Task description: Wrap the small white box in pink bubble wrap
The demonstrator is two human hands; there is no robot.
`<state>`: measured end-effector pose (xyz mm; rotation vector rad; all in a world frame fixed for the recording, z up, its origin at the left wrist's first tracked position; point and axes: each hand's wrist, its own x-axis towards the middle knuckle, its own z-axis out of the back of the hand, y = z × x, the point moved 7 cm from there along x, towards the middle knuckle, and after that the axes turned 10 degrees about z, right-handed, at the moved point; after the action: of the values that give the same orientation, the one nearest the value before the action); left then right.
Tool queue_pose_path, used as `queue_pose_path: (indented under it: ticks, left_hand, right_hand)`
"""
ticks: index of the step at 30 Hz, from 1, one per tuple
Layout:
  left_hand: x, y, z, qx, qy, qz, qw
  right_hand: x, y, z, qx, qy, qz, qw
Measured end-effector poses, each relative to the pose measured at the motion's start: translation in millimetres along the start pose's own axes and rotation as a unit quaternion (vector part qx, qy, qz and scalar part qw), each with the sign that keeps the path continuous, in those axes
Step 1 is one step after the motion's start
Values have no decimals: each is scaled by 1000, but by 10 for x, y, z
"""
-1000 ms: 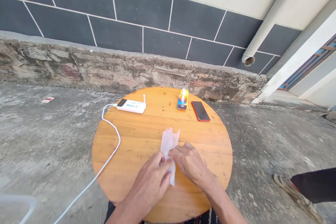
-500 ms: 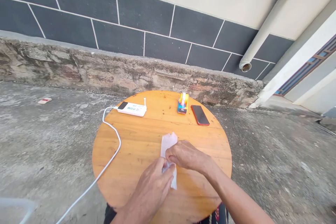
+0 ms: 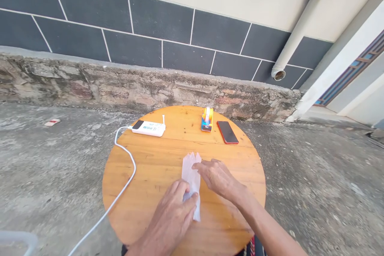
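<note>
A thin, whitish strip of tissue paper (image 3: 191,174) lies lengthwise on the round wooden table, its far edge ragged. My left hand (image 3: 172,212) holds the near half of the strip, thumb on one part and curled fingers on another. Over the strip's far right side, my right hand (image 3: 219,178) reaches in with its index finger stretched out onto the paper. Its other fingers are bent and partly hidden, and nothing is seen gripped in them.
On the table (image 3: 144,168) stand a white power strip (image 3: 149,128) with its cord (image 3: 127,184), a yellow and blue tape dispenser (image 3: 207,119) and a red-edged phone (image 3: 227,132). A stone ledge (image 3: 135,92) and a drainpipe (image 3: 297,36) lie beyond.
My right hand has moved away from my left and its index finger has straightened. More of the tissue paper shows between the hands. My left hand stays on the paper.
</note>
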<state>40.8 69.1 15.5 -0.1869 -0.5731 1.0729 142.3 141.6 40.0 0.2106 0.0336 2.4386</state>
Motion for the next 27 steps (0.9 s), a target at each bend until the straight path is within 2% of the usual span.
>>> queue_pose_path:
  ticks: [5, 10, 15, 19, 22, 27]
  left_hand:
    - [15, 7, -11, -30, 9, -8, 999]
    - [52, 19, -49, -78, 45, -15, 996]
    - [55, 50, -82, -92, 54, -7, 994]
    - [27, 70, -63, -93, 29, 2, 995]
    - [19, 75, -45, -92, 17, 2, 996]
    - [36, 79, -69, -108, 38, 0, 993]
  right_hand:
    - [-8, -50, -96, -23, -11, -12, 1000]
    - [-88, -31, -104, -45, -42, -9, 998]
    - [196, 83, -112, -53, 36, 44, 997]
    - [394, 125, -178, -12, 93, 76, 993]
    - [464, 110, -252, 4, 104, 78, 992]
    - [464, 27, -324, 41, 91, 61, 993]
